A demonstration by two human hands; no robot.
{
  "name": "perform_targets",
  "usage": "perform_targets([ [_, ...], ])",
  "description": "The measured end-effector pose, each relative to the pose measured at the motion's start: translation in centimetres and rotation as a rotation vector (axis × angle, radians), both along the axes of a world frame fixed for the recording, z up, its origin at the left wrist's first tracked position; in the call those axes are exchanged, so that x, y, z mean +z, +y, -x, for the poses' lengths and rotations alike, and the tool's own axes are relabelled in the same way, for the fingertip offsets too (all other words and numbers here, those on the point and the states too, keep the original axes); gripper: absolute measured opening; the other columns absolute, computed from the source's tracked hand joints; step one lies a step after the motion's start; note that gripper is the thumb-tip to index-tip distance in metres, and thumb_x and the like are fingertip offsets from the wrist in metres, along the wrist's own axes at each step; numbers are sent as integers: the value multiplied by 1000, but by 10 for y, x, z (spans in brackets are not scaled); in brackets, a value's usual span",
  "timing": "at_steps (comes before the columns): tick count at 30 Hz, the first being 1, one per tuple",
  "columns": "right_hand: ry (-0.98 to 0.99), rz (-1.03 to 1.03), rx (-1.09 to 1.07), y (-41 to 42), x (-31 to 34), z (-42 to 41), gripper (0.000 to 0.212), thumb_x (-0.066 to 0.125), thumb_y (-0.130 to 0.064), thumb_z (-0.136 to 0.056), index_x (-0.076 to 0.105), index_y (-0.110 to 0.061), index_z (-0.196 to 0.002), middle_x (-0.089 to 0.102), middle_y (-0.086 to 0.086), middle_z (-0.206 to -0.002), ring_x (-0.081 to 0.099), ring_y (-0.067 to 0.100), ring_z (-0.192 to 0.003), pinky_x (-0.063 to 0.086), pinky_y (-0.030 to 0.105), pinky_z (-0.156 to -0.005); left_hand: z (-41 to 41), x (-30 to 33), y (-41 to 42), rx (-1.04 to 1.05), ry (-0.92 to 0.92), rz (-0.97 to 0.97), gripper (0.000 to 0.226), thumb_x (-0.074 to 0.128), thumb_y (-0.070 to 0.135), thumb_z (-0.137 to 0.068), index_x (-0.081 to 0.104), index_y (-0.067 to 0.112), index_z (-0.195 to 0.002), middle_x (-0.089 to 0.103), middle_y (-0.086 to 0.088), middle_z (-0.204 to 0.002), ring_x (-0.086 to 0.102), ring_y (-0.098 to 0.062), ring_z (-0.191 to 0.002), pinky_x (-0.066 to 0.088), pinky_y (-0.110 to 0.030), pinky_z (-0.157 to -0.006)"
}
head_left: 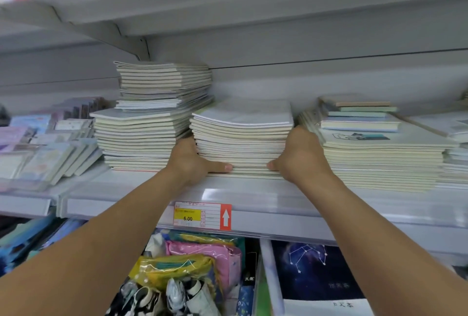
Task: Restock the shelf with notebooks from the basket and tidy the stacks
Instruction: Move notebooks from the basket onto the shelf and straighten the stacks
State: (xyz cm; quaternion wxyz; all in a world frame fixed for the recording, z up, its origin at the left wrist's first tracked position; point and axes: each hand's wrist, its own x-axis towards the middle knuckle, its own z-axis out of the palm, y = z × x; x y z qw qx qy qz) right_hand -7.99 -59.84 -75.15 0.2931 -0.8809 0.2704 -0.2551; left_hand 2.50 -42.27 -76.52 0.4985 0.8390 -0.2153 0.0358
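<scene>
Both hands clasped the middle stack (pixel 241 138) of notebooks on the shelf (pixel 253 196), the left hand (pixel 188 158) at its left side and the right hand (pixel 298 154) at its right, thumbs pressed on the front edges and fingers hidden behind. A taller stack (pixel 152 115) stood just left, another (pixel 374 148) right. The price tag (pixel 202 215) below read "6.00" beside a white arrow.

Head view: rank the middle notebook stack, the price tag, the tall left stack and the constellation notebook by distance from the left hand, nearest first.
1. Middle notebook stack: gripped by the left hand at its left side.
2. Tall left stack: just to the hand's left.
3. Price tag: below, on the shelf edge.
4. Constellation notebook: lower shelf, far right.
</scene>
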Motion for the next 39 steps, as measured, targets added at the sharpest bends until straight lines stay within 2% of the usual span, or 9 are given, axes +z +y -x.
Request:
perform_targets([
  [7, -128, 123, 4, 4, -8, 9, 46, 82, -11, -79, 55, 1, -114, 65, 17, -110, 64, 34, -101, 39, 27, -67, 1, -1, 0, 65, -91, -40, 53, 94, 32, -54, 69, 24, -100, 65, 17, -91, 55, 6, -76, 36, 1, -58],
  [10, -46, 118, 69, 2, 3, 14, 36, 84, -19, -78, 60, -1, -99, 67, 15, -102, 65, 30, -89, 40, 27, -65, 3, 2, 2, 25, -57, -30, 58, 94, 32, -54, 70, 21, -105, 69, 15, -100, 63, -2, -88, 48, -8, -75],
  [13, 30, -26, 185, -8, 24, 19, 32, 80, -28, -81, 63, -3, -91, 68, 14, -92, 65, 30, -77, 48, 29, -61, 5, 4, 3, -44, 25, 31, 56, 91, 28, -61, 69, 20, -112, 72, 8, -109, 67, -11, -100, 51, -22, -90],
  [20, -85, -230, 292, -17, 34, 19, 28, 80, -31, -81, 67, -8, -92, 66, 7, -87, 62, 23, -77, 52, 34, -69, 3, 0, 1, 53, -86, -5, 53, 88, 34, -65, 66, 21, -111, 68, 11, -105, 63, -10, -98, 43, -14, -77],
  [23, -211, -653, 287, -4, 30, 5, 73, 65, -67, -76, 56, -14, -126, 63, 1, -124, 62, 24, -110, 50, 39, -93, 10, 5, 3, 39, -39, 24, 74, 89, 36, -62, 54, 20, -125, 64, 9, -118, 59, -13, -112, 44, -21, -90],
  [26, -311, -1047, 287, -7, 26, -17, 126, 37, -99, -42, 38, -32, -149, 43, -1, -153, 44, 27, -138, 28, 56, -116, 24, 17, -11, 55, 87, 124, 118, 79, 57, -65, 7, 23, -152, 35, 0, -149, 33, -22, -140, 32, -33, -110],
  [29, -363, -1267, 327, -20, 25, -23, 136, 36, -103, -28, 42, -37, -147, 48, 3, -150, 48, 31, -134, 30, 60, -113, 41, 28, -46, 277, 94, 329, 105, 54, 76, -76, -2, 31, -153, 11, -3, -160, 19, -26, -144, 19, -44, -115],
  [33, -346, -1333, 408, -29, 30, -29, 149, 45, -105, -14, 42, -37, -147, 49, 4, -148, 50, 34, -132, 31, 62, -111, 35, 24, -80, 574, 51, 379, 86, 34, 78, -83, 8, 30, -150, 20, -10, -154, 24, -29, -140, 16, -50, -111],
  [39, -350, -1225, 476, -26, 19, -24, 149, 44, -107, -11, 38, -46, -146, 36, -6, -157, 35, 24, -144, 15, 62, -117, 26, 19, -86, 618, 20, 354, 76, 30, 70, -91, 9, 27, -150, 20, -11, -153, 22, -29, -140, 16, -51, -112],
])
